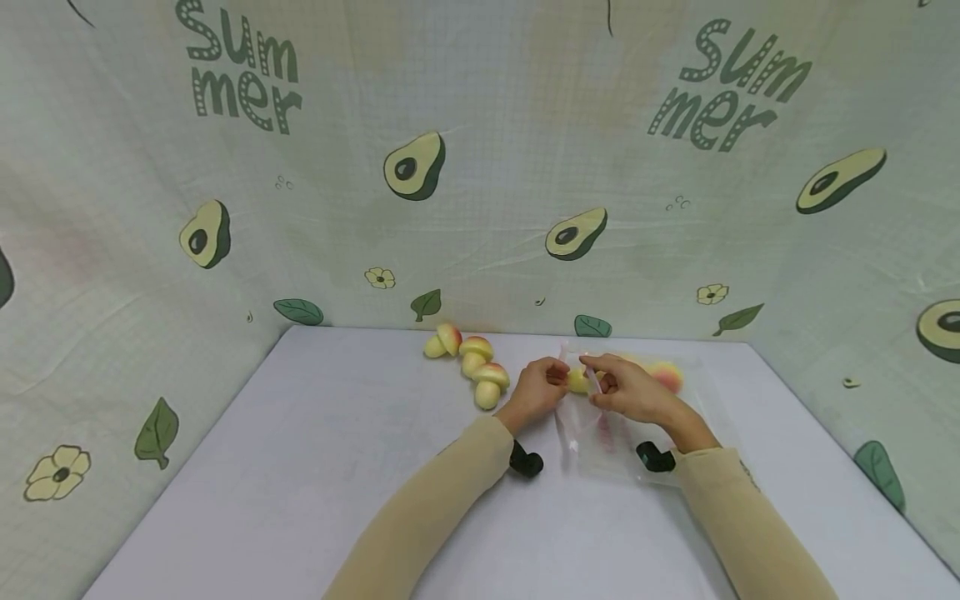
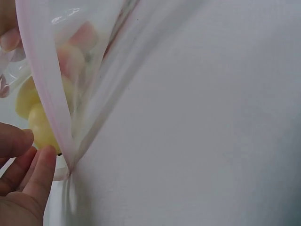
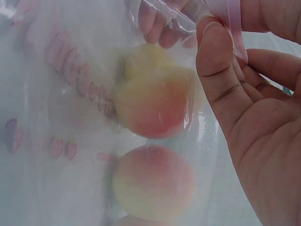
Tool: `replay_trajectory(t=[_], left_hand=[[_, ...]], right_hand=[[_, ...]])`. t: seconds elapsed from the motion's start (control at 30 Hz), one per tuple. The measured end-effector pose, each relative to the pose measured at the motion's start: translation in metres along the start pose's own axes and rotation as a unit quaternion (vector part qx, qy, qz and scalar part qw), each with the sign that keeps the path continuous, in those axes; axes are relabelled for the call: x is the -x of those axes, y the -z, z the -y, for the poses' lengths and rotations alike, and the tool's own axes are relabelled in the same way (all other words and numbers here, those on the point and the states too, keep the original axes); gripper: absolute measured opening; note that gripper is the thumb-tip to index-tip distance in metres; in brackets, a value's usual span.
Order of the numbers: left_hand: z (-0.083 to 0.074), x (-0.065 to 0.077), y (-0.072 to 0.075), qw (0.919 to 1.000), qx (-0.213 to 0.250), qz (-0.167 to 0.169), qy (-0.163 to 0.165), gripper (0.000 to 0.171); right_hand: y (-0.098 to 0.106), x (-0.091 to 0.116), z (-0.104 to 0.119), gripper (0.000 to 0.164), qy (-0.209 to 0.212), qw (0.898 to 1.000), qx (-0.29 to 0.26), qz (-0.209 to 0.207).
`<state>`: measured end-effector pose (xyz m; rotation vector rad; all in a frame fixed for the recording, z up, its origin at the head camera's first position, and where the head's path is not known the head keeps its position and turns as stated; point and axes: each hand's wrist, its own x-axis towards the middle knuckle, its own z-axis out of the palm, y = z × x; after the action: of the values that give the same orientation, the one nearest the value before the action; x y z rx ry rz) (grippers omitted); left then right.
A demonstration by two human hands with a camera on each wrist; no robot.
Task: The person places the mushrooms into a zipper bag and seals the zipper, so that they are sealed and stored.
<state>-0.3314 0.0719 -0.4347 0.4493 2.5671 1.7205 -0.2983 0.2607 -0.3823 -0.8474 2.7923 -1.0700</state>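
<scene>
My right hand [image 1: 628,387] pinches the pink top edge of a clear plastic zip bag [image 3: 56,188] between thumb and fingers, which lifts one side of its mouth. Inside the bag lie several yellow toy mushrooms with reddish caps, one round cap [image 3: 153,183] showing through the printed film. At the mouth, the pale stem of a toy mushroom [image 2: 43,127] points outward. My left hand [image 1: 536,390] is right at that stem, its thumb and fingertips parted around the stem's end. Beyond the left wrist, three more toy mushrooms [image 1: 491,385] lie on the table.
The white table [image 1: 285,492] runs back to a fabric backdrop [image 1: 487,108] printed with avocados, leaves and lettering. Dark wrist cameras are worn under both wrists, the left camera [image 1: 527,462] low over the table and the right camera [image 1: 655,457] over the bag.
</scene>
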Motion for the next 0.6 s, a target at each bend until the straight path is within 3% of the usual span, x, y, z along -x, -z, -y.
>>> replay_trajectory(t=[0.33,0.6], left_hand=[[-0.002,0.012,0.013,0.9997,0.017,0.019,-0.003,0.027],[-0.003,0.034,0.025,0.9977,0.034,0.040,-0.043,0.029]], right_hand=[[0.001,-0.001,0.001,0.064,0.001,1.000,0.008,-0.003],[0.001,-0.001,0.003,0.065,-0.026,1.000,0.011,0.006]])
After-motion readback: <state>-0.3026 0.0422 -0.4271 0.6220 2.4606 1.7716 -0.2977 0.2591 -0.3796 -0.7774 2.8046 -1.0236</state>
